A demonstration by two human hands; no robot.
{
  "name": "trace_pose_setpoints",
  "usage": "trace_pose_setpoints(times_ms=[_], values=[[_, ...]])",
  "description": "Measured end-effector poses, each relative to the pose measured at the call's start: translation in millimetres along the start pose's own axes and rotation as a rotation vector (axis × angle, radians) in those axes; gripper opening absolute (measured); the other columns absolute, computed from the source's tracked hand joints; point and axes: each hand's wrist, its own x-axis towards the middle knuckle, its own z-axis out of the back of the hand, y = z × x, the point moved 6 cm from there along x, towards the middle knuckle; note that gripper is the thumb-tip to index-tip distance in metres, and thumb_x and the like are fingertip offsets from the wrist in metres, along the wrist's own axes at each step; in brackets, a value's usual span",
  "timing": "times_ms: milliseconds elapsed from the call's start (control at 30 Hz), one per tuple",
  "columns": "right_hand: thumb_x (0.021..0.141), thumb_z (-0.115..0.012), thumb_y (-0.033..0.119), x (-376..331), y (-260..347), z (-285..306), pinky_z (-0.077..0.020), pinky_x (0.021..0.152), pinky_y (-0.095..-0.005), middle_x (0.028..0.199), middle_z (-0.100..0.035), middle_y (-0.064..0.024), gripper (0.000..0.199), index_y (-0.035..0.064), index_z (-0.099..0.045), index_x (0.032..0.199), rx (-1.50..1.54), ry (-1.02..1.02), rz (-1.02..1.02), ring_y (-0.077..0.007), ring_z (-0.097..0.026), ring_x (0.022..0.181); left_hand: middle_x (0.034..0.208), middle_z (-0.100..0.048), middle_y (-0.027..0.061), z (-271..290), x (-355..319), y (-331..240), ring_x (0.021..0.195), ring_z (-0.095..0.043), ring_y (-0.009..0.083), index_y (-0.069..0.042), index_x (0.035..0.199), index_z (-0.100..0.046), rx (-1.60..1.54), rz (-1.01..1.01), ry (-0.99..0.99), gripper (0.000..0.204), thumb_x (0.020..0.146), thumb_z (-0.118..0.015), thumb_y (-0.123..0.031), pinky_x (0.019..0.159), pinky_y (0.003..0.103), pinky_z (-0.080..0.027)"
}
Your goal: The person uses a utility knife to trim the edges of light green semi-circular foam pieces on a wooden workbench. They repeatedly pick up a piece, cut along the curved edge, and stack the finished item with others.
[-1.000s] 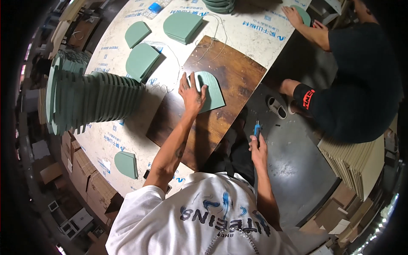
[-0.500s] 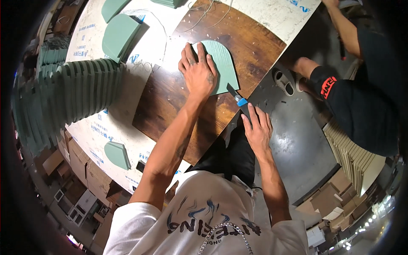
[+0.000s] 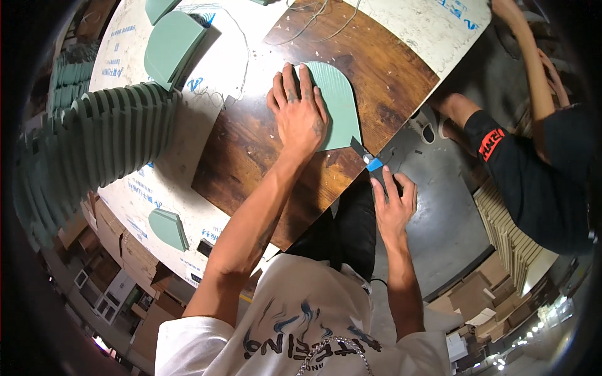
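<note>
Left hand (image 3: 300, 113) flat, fingers spread, pressing on green foam arch piece (image 3: 335, 106) in upper middle of frame, on dark wood board (image 3: 251, 150) lying on the bench (image 3: 188, 163). Right hand (image 3: 392, 203) just right of centre, fingers curled around blue-tipped knife (image 3: 370, 160); blade tip touches lower right corner of the foam piece at the board edge. Long row of stacked green foam pieces (image 3: 106, 138) at left of frame, one thick piece (image 3: 172, 47) upper left, a small one (image 3: 168, 229) lower left on the bench. Another person's arm in black sleeve (image 3: 520, 169) at right, well apart
</note>
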Motion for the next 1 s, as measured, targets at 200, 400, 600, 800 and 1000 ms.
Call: trace_pose_setpoints(times_ms=[200, 400, 600, 800, 1000], values=[[0.085, -0.081, 0.026, 14.9, 4.1, -5.8, -0.0487, 0.072, -0.039, 0.104, -0.058, -0.0078, 0.034, 0.0114, -0.074, 0.116, -0.006, 0.022, 0.039, -0.0258, -0.057, 0.087, 0.152, -0.034, 0.0261, -3.5, -2.3, 2.3, 0.139, -0.032, 0.0464, -0.002, 0.146, -0.043, 0.041, -0.006, 0.074, 0.049, 0.102, -0.048, -0.022, 0.115, 0.059, -0.025], [0.087, -0.078, 0.026, 40.8, 9.0, -14.8, -0.0481, 0.072, -0.0395, 0.102, -0.06, -0.0078, 0.035, 0.0104, -0.073, 0.118, 0.003, 0.015, 0.09, -0.0258, -0.057, 0.083, 0.15, -0.033, 0.0294, -5.5, -4.7, 6.5, 0.139, -0.032, 0.0478, -0.004, 0.15, -0.036, -0.031, -0.036, 0.069, 0.055, 0.099, -0.053, -0.018, 0.112, 0.065, -0.026], [0.087, -0.078, 0.025, 69.4, 5.9, -22.8, -0.0479, 0.076, -0.0402, 0.105, -0.061, -0.0076, 0.035, 0.0098, -0.073, 0.119, 0.029, 0.04, 0.133, -0.0265, -0.059, 0.087, 0.15, -0.034, 0.0284, -1.1, -4.9, 6.0, 0.137, -0.034, 0.0477, -0.003, 0.147, -0.041, -0.06, -0.023, 0.047, 0.055, 0.096, -0.057, -0.014, 0.112, 0.062, -0.027], [0.084, -0.08, 0.019, 108.9, 4.4, -33.3, -0.0472, 0.081, -0.0417, 0.106, -0.061, -0.0062, 0.04, 0.0106, -0.07, 0.121, 0.043, 0.046, 0.222, -0.0284, -0.059, 0.092, 0.152, -0.033, 0.0276, -0.6, -5.9, 6.0, 0.138, -0.032, 0.0481, -0.004, 0.147, -0.041, -0.084, -0.011, 0.06, 0.055, 0.095, -0.058, -0.013, 0.113, 0.064, -0.025], [0.084, -0.078, 0.021, 128.3, 4.7, -36.1, -0.0442, 0.087, -0.0443, 0.108, -0.057, -0.0056, 0.041, 0.0133, -0.069, 0.124, 0.028, 0.052, 0.288, -0.0291, -0.055, 0.103, 0.152, -0.033, 0.0283, -0.1, -7.3, 6.7, 0.138, -0.032, 0.0499, -0.003, 0.146, -0.041, -0.091, -0.029, 0.016, 0.053, 0.096, -0.056, -0.014, 0.113, 0.064, -0.025]])
